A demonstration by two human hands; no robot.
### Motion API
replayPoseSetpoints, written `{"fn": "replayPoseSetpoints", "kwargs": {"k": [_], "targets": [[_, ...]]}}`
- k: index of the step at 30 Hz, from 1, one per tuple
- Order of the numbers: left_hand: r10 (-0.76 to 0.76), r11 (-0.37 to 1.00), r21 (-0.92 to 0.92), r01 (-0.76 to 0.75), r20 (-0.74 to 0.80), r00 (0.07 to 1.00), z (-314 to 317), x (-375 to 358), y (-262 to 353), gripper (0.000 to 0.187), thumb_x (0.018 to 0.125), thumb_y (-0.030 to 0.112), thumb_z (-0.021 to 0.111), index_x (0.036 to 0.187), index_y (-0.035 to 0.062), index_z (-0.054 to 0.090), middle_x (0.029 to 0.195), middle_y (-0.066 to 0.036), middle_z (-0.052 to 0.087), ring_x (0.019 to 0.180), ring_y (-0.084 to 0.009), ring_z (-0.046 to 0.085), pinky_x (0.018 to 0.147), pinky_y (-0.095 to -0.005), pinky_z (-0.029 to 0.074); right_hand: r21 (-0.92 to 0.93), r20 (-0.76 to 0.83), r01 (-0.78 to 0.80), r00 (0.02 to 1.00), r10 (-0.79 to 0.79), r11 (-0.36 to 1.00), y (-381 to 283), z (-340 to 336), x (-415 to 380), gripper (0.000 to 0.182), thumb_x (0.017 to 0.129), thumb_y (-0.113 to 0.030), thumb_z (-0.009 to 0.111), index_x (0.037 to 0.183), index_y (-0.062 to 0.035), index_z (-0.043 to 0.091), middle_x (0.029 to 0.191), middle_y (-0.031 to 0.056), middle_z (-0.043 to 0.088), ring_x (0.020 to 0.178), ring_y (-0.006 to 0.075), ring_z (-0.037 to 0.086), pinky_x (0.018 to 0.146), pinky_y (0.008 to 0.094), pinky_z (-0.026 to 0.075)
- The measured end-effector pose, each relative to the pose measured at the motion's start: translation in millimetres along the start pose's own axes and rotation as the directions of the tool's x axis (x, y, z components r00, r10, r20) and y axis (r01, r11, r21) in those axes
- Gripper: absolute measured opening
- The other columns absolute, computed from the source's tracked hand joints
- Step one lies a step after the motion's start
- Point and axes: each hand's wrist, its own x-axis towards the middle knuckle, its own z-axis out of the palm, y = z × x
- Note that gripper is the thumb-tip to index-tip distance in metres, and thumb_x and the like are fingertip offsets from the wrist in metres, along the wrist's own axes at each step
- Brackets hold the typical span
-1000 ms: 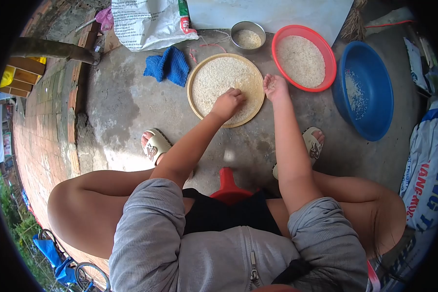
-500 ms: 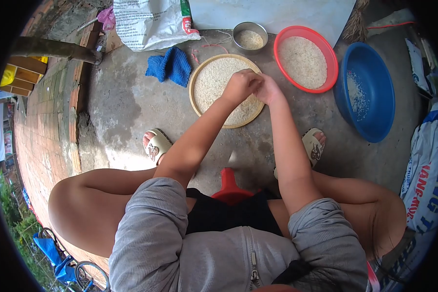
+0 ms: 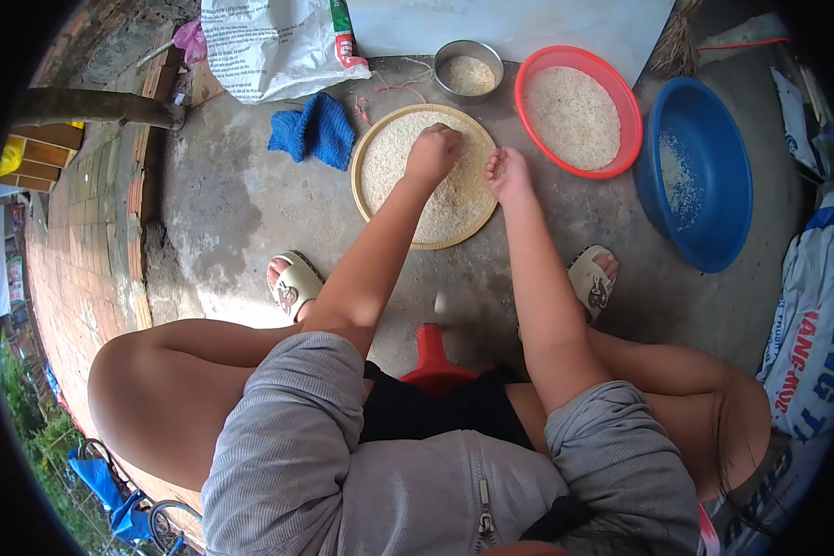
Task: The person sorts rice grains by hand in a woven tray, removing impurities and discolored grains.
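A round woven bamboo tray [image 3: 357, 176] on the ground holds a spread of pale rice grains [image 3: 387, 162]. Over the rice, a little above the tray's middle, my left hand [image 3: 434, 154] is closed with its fingers bent down; whatever they pinch is hidden. My right hand [image 3: 507, 174] sits at the tray's right rim, palm turned up and fingers curled in. Small specks seem to lie in that palm, too fine to name. The two hands are apart.
Beyond the tray stand a steel bowl [image 3: 445, 82] with grains and a red basin [image 3: 632, 120] of rice. A blue basin [image 3: 725, 195] with scattered grains is at right. A blue cloth [image 3: 315, 132] lies left, near a white printed sack [image 3: 269, 51].
My hands were together over the tray's right side. Now the left has moved left over the rice, while the right has turned palm up at the rim.
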Motion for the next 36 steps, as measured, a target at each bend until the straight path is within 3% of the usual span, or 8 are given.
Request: {"fn": "replayPoseSetpoints", "kwargs": {"k": [5,11,15,21,23,28,31,36], "targets": [[0.087,0.989,0.12,-0.085,-0.008,0.996,23.1,-5.0,18.0,0.038,0.065,0.012,0.07,0.102,0.0055,0.066,0.103,-0.013,0.062,0.094,-0.0312,0.058,0.085,-0.0373,0.048,0.001,-0.002,-0.005,1.0,0.005,1.0,-1.1,2.0,-9.4,0.027,0.091,-0.03,0.044,0.078,-0.0081,0.054,0.063,0.0005,0.049,0.055,0.0132,0.047,0.049,0.023,0.038],[0.033,0.99,0.135,-0.036,0.029,0.999,33.6,-20.9,13.6,0.019,0.067,0.01,0.069,0.085,0.0048,0.071,0.081,-0.01,0.066,0.073,-0.0255,0.064,0.07,-0.0338,0.052,0.068,0.031,0.0,1.0,-0.002,0.998,-1.1,-4.1,-7.6,0.028,0.091,-0.031,0.044,0.082,-0.007,0.055,0.069,0.0015,0.052,0.059,0.0137,0.049,0.053,0.0237,0.041],[-0.255,0.937,-0.273,0.219,-0.104,0.961,-1.7,-9.4,27.5,0.013,0.069,0.01,0.071,0.081,0.0045,0.072,0.076,-0.013,0.067,0.067,-0.0222,0.066,0.065,-0.0304,0.052,0.065,0.055,0.057,0.997,-0.061,0.996,5.1,1.0,-12.7,0.032,0.092,-0.032,0.04,0.089,-0.0038,0.057,0.078,0.0049,0.056,0.071,0.0171,0.055,0.063,0.0253,0.045],[-0.215,0.894,-0.383,0.234,0.093,0.972,-59.6,14.5,63.2,0.024,0.073,0.015,0.073,0.095,0.0057,0.071,0.084,-0.01,0.069,0.072,-0.0175,0.066,0.067,-0.0286,0.051,-0.001,0.182,0.039,0.983,-0.038,0.999,12.7,43.1,-41.9,0.033,0.096,-0.026,0.036,0.097,0.0015,0.054,0.088,0.0086,0.056,0.08,0.0215,0.058,0.081,0.0327,0.051],[-0.017,0.973,-0.222,0.06,0.19,0.982,-72.2,13.3,71.4,0.029,0.073,0.015,0.072,0.1,0.005,0.069,0.088,-0.011,0.069,0.072,-0.0194,0.066,0.068,-0.0301,0.052,0.0,0.209,0.042,0.977,-0.041,0.999,16.4,51.5,-46.5,0.032,0.096,-0.024,0.035,0.096,0.0021,0.053,0.09,0.0092,0.056,0.081,0.0217,0.058,0.083,0.034,0.052],[-0.016,1.0,0.016,0.019,-0.143,0.99,-93.7,6.4,32.7,0.024,0.074,0.016,0.07,0.095,0.0045,0.069,0.091,-0.013,0.068,0.075,-0.0228,0.067,0.069,-0.0325,0.052,0.153,0.311,-0.146,0.946,0.093,0.977,18.5,57.1,-33.1,0.031,0.097,-0.025,0.036,0.09,0.0005,0.051,0.08,0.0083,0.055,0.071,0.018,0.056,0.07,0.0302,0.052],[-0.131,0.99,0.058,0.132,-0.021,0.991,-89.2,-14.5,-0.2,0.022,0.074,0.017,0.07,0.092,0.0045,0.069,0.087,-0.013,0.068,0.073,-0.0227,0.067,0.068,-0.0321,0.052,0.162,0.238,-0.123,0.968,0.082,0.979,13.3,52.3,-27.9,0.031,0.096,-0.026,0.037,0.091,0.0009,0.052,0.08,0.0093,0.055,0.069,0.0168,0.054,0.062,0.0264,0.048],[0.085,0.989,0.114,-0.099,0.12,0.989,-43.0,-69.5,-9.9,0.032,0.071,0.018,0.071,0.101,0.0095,0.067,0.096,-0.013,0.064,0.088,-0.0275,0.061,0.082,-0.0351,0.048,0.184,0.132,-0.039,0.991,0.015,0.982,9.7,31.6,-16.9,0.032,0.094,-0.024,0.038,0.095,0.0042,0.053,0.086,0.0118,0.054,0.075,0.0197,0.055,0.068,0.0298,0.051]]}}
